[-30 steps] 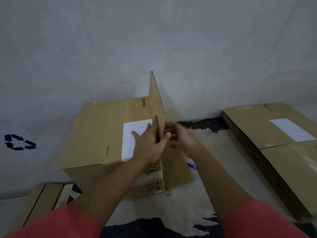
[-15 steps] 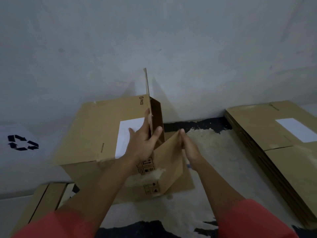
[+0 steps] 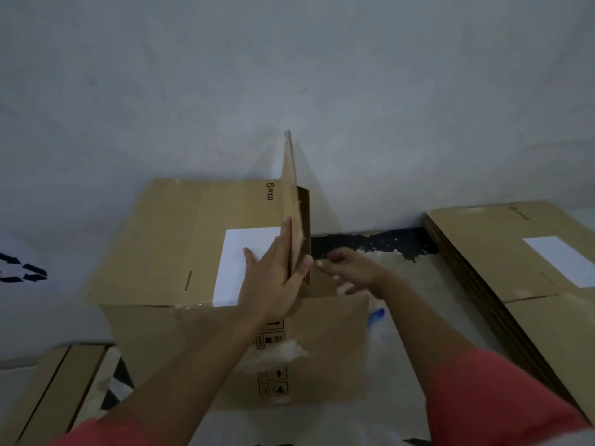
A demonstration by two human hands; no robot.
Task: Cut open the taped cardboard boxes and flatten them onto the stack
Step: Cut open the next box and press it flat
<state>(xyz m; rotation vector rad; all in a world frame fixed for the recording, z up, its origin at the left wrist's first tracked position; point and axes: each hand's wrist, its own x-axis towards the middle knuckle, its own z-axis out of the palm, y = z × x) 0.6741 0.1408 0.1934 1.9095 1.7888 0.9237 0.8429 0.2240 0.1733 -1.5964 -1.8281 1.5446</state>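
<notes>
A brown cardboard box [image 3: 167,239] with a white label lies on the floor against the wall, its right end open. One flap [image 3: 291,188] stands upright at that end. My left hand [image 3: 273,278] grips this flap, fingers on its left face and thumb on its right. A second flap [image 3: 335,342] hangs outward and down at the front. My right hand [image 3: 351,272] is blurred just above that lower flap, fingers loose and holding nothing. The stack of flattened boxes [image 3: 502,252] lies on the floor to the right.
A small blue object [image 3: 376,315] lies on the floor just right of the box. More cardboard pieces [image 3: 48,384] sit at the lower left. A recycling sign [image 3: 22,272] is on the wall at the left. The grey wall stands right behind the box.
The lower front flap has swung outward and down. My right hand has left it and lifted toward the open end. My left hand keeps its grip on the upright flap.
</notes>
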